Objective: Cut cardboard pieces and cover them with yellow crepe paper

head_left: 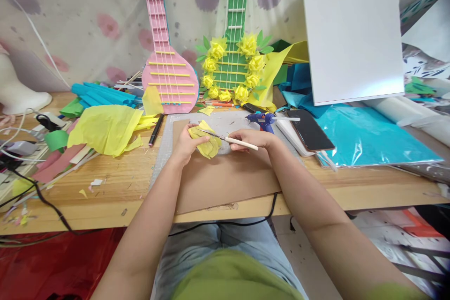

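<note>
My left hand [184, 143] pinches a piece of yellow crepe paper [206, 143], folded into petal shapes, over a brown cardboard sheet [225, 180]. My right hand [251, 139] is closed on the cream handle of small scissors [228, 139], whose blades point left and touch the paper. Both hands hover just above the wooden table [105, 183].
A pink cardboard guitar [165, 56] and a green one ringed with yellow paper flowers [232, 63] lean on the back wall. Loose yellow paper [105, 129], blue paper rolls [101, 93], a black marker [155, 130], a blue glue gun [263, 121], a phone [309, 130], cyan sheets [369, 138] and a white board [353, 42] surround me.
</note>
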A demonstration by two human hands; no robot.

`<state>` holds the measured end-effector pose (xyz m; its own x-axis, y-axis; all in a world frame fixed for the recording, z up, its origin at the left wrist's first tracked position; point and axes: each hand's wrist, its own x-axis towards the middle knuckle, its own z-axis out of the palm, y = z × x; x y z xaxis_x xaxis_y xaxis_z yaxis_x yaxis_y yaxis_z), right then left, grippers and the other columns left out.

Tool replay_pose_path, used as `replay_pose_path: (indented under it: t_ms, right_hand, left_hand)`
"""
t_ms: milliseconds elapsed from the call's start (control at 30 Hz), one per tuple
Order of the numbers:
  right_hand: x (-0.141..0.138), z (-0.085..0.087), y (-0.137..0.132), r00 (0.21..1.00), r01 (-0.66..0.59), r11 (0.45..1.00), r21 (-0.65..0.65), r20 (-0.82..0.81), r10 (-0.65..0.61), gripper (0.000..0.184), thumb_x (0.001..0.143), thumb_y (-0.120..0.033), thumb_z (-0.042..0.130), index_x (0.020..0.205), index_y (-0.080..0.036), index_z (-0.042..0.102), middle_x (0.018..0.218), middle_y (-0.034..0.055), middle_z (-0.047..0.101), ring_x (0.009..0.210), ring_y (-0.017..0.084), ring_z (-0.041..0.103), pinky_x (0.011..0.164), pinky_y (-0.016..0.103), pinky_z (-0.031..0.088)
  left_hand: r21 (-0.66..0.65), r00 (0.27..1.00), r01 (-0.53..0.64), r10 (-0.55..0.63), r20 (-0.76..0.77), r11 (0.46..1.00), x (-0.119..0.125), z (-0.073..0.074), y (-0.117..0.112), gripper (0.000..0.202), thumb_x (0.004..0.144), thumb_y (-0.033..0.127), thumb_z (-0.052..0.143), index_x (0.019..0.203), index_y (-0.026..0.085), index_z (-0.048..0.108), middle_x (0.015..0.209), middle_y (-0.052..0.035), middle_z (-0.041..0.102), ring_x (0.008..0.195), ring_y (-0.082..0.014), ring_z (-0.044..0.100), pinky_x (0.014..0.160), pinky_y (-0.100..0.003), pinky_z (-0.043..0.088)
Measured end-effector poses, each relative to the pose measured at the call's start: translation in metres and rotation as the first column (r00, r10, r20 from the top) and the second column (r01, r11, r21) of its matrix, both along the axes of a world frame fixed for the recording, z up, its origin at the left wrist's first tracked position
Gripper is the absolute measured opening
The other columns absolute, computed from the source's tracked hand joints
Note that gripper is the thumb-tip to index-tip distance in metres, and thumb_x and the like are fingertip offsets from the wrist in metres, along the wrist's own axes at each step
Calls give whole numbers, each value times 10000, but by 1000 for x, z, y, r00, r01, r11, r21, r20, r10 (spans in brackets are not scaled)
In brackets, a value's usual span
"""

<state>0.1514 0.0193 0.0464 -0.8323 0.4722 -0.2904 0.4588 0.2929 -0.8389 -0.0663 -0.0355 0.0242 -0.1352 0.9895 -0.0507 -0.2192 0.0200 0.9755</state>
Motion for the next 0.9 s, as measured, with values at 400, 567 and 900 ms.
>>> replay_pose_path:
  t_ms: [400, 567, 900]
  right_hand:
    - [5, 6, -1, 998, -42, 998, 46, 39, 41, 490, 703, -645, 515, 684, -164, 423, 568, -41, 438, 487, 71, 434, 475, 215, 345]
    - [10, 11, -3, 996, -51, 996, 77, 74, 45, 453, 737, -606, 510, 688, -163, 428, 564, -37, 444, 498, 69, 416, 489, 213, 331]
    - [-1, 5, -3, 999, 3, 999, 46, 35, -5, 451, 697, -599, 559, 715, -164, 441, 596, -36, 460, 512, 77, 439, 497, 224, 356]
  left_hand:
    - [9, 999, 1, -2, 48, 1000, 2, 1, -1, 606, 440, 198, 812, 933, 183, 459, 866, -6, 617, 788, -164, 606, 739, -325, 473]
    - [-2, 999, -10, 10, 52, 1000, 2, 0, 0, 612, 430, 193, 814, 932, 180, 464, 848, 7, 608, 765, -147, 598, 733, -308, 468]
    - [26, 999, -19, 18, 45, 999, 6, -1, 1, 599, 436, 188, 802, 937, 178, 473, 875, -5, 619, 805, -155, 603, 784, -325, 468]
